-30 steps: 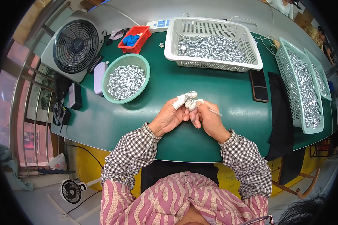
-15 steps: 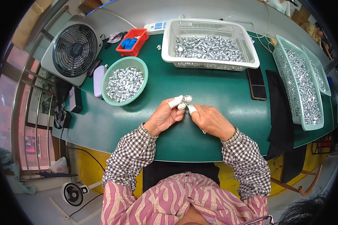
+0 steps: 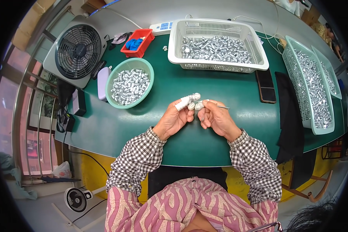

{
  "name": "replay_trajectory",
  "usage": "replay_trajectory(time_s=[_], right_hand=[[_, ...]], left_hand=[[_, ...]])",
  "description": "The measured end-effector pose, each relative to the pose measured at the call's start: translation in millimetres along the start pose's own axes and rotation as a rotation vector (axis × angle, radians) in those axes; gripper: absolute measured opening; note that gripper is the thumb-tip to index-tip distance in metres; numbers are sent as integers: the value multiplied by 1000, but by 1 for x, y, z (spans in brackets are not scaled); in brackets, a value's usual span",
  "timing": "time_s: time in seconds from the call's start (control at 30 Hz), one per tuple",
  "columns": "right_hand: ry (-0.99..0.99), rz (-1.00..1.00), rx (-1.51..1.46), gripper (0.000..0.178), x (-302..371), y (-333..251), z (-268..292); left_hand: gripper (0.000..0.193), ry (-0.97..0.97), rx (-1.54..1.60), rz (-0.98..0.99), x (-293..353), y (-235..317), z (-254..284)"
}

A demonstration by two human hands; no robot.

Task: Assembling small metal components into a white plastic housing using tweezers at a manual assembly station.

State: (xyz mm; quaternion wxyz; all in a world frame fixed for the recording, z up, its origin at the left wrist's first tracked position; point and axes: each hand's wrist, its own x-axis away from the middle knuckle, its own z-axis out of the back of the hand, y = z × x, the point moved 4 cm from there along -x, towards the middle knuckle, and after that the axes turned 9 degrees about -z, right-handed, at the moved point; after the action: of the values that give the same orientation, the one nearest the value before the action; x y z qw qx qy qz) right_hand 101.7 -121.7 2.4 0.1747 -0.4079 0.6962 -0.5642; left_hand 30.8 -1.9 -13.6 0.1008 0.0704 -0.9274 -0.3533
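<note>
Above the green tabletop, my left hand (image 3: 174, 119) pinches a small silvery metal part (image 3: 196, 96) between thumb and fingers. White wraps cover the tips of several fingers on both hands. My right hand (image 3: 219, 119) is closed round a thin metal rod (image 3: 222, 107), whose far end juts out to the right past the knuckles. The rod's other end points at the part in my left hand. Fingertips hide much of the metal part, so I cannot tell its full shape.
A white basket (image 3: 216, 67) of small silvery parts stands at the back, a green bowl (image 3: 150, 83) of them at left, green baskets (image 3: 306, 110) at right. Around them are a red box (image 3: 144, 45), a phone (image 3: 266, 89), a black cloth (image 3: 289, 116) and a fan (image 3: 79, 54).
My right hand has turned, palm more upward, and the rod now lies nearly level instead of pointing down toward me. My left hand has shifted slightly to the right.
</note>
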Motion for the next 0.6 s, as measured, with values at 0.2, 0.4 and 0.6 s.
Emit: replay_trajectory(time_s=[0.2, 0.4, 0.6], right_hand=[[188, 90, -122, 21, -11, -3, 12], [423, 948, 1419, 16, 11, -28, -7], [282, 878, 1559, 8, 17, -17, -15]], left_hand=[[34, 49, 86, -74, -10, 15, 31], [34, 69, 37, -44, -5, 7, 19], [35, 1, -2, -7, -1, 5, 3]])
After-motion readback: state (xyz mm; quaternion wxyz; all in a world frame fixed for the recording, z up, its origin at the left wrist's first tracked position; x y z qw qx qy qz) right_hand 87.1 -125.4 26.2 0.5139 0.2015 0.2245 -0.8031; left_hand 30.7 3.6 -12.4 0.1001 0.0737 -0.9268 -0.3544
